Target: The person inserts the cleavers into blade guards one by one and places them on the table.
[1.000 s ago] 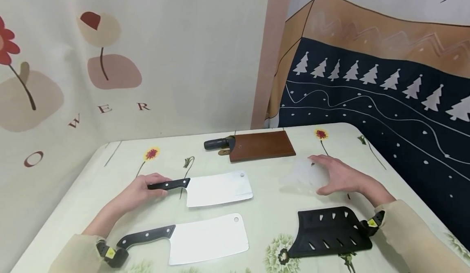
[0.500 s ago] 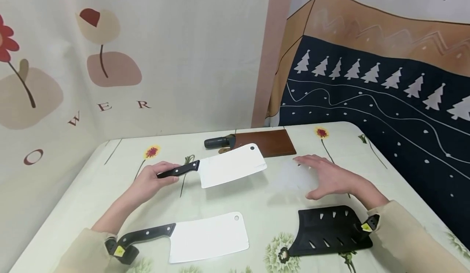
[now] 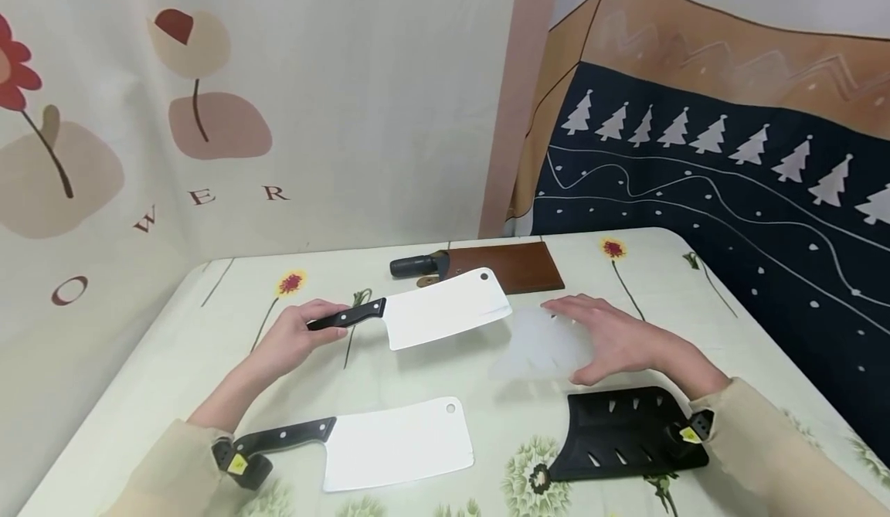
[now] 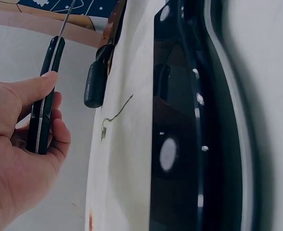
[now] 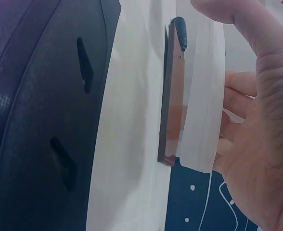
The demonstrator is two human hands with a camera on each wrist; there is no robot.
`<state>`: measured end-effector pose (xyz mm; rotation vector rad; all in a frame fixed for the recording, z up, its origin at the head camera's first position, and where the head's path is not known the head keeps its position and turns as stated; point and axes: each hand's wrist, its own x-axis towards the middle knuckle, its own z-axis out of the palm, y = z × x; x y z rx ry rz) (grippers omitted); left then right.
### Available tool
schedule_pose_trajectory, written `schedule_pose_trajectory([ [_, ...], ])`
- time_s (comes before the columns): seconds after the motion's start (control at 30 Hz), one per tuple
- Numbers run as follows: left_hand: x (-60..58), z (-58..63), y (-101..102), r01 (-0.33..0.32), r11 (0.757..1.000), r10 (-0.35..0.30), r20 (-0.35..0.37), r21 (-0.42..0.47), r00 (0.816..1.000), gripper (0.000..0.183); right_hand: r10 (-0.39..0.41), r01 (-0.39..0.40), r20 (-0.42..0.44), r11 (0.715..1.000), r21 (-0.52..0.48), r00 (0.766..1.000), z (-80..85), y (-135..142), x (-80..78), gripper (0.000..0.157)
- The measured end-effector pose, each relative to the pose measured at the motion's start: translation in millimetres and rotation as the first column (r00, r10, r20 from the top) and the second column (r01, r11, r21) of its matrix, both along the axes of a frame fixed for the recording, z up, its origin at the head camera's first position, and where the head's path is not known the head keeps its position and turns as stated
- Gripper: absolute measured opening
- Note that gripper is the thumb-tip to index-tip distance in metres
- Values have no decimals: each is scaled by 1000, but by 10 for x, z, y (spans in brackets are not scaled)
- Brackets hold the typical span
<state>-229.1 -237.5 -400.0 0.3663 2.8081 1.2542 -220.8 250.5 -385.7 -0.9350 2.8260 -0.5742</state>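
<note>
My left hand (image 3: pixel 287 341) grips the black handle of a cleaver (image 3: pixel 445 310). Its pale blade points right and is lifted off the table, partly covering the brown sheath behind. In the left wrist view, thumb and fingers wrap the handle (image 4: pixel 45 103). My right hand (image 3: pixel 619 339) holds a translucent white blade guard (image 3: pixel 538 347) above the table, thumb on one side and fingers on the other. The guard's left end lies just right of the blade tip, apart from it. In the right wrist view the guard (image 5: pixel 205 96) hangs between thumb and fingers.
A second black-handled cleaver (image 3: pixel 399 446) lies on the flowered cloth in front. A black slotted blade guard (image 3: pixel 605 440) lies under my right wrist. Behind the hands, a knife with a dark handle (image 3: pixel 413 267) sits in a brown sheath (image 3: pixel 524 266). Curtains (image 3: pixel 361 115) enclose the table.
My left hand has lifted the cleaver off the table and moved it up and right. My right hand has brought the translucent guard left, towards the blade.
</note>
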Motion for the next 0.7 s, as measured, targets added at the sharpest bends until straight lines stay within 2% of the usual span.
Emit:
schedule_pose_trajectory([
  [0.37,-1,-4,16,2,1000,-2,2,17,1000,35,-31,31,-18,999,8,999,-6,-54,-33,94],
  [0.53,11,-3,15,6,999,-8,54,46,998,38,-45,45,-33,999,3,998,-27,-53,-45,94],
  [0.7,43,3,24,36,993,-47,91,111,995,41,-73,72,-50,997,-12,996,5,1,-45,96],
])
